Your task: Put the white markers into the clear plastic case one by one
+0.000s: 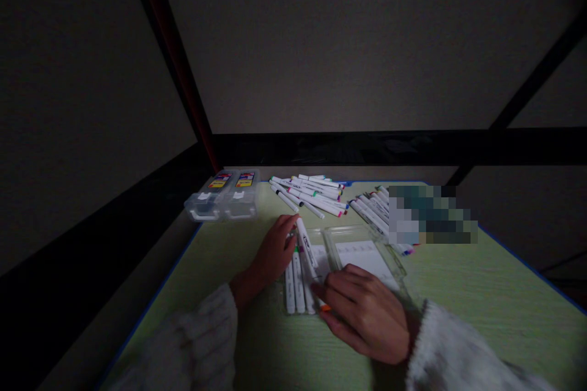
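A white marker (307, 246) with an orange end slants over the left half of an open clear plastic case (326, 231). My right hand (364, 311) pinches its near, orange end. My left hand (274, 248) closes its fingers at the marker's far end, the thumb bent beneath them. Several white markers (294, 281) lie side by side in the case's left half, lengthwise toward me; one shows a green band. The case's right half holds a white printed sheet (364, 258). My left fingers partly cover the case's far left corner.
Two closed clear cases (242, 198) with colourful labels stand at the table's far left. A loose pile of markers (316, 192) lies at the back middle. More markers (369, 211) lie at the right beside a pixelated patch. The green table (477, 293) has a blue edge.
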Available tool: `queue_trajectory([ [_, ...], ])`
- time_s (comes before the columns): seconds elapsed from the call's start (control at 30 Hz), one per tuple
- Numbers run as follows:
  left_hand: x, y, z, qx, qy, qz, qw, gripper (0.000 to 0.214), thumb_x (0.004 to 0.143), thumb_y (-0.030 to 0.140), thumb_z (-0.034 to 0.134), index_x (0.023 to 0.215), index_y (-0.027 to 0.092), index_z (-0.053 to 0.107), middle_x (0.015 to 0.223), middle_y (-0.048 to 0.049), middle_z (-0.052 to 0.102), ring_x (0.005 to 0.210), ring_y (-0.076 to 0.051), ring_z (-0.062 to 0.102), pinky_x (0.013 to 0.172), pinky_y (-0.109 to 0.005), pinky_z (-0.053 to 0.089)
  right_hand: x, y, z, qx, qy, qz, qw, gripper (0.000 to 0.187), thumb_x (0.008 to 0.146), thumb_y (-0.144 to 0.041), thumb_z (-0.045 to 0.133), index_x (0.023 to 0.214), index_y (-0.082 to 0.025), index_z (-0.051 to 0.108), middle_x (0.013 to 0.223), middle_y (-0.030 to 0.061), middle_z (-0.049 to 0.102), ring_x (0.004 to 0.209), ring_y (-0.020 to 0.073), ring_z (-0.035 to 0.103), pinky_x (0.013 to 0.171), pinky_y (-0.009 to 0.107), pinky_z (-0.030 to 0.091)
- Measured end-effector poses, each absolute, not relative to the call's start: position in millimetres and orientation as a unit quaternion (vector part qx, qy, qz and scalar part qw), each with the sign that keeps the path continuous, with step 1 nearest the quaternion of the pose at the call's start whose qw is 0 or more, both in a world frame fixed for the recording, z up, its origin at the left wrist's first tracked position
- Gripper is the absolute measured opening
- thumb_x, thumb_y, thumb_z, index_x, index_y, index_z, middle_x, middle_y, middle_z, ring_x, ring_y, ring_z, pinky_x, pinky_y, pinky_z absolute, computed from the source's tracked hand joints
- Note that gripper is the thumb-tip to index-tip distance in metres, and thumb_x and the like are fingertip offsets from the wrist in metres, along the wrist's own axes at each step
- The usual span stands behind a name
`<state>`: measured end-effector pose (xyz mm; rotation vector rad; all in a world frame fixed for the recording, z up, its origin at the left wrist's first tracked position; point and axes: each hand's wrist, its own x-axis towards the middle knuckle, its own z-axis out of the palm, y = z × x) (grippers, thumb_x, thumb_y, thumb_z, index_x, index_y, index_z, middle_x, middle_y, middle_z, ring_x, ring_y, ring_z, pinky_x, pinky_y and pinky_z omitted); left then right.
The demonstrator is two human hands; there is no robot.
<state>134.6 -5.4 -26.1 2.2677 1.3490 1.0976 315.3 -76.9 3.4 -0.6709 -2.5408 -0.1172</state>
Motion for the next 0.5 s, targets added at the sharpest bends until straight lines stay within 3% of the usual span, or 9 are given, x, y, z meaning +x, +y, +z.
queue_trajectory([
  [0.17,134.7,-6.5,-23.8,0.776,0.480,0.387,0.136,0.046,0.068,0.001,0.039,0.112,0.014,0.045,0.103,-0.0077,0.051,0.094,-0.016,0.048,0.089,-0.033,0.039,315.5,-76.4,3.2,-0.255,-0.932,-0.042,0.256,0.023,0.085,-0.023,0.035,0.080,-0.015,0.055,0.068,0.0035,0.055,0.063,0.0159,0.048,0.060,0.031,0.031],
  [0.5,132.7,-6.5,-20.7,0.751,0.490,0.429,0.107,0.045,0.068,0.002,0.039,0.111,0.016,0.044,0.101,-0.0056,0.049,0.087,-0.014,0.048,0.086,-0.032,0.040,317.6,-74.4,5.6,-0.273,-0.927,-0.045,0.253,0.029,0.089,-0.025,0.031,0.103,-0.013,0.055,0.072,0.0043,0.057,0.066,0.0155,0.052,0.061,0.030,0.035],
])
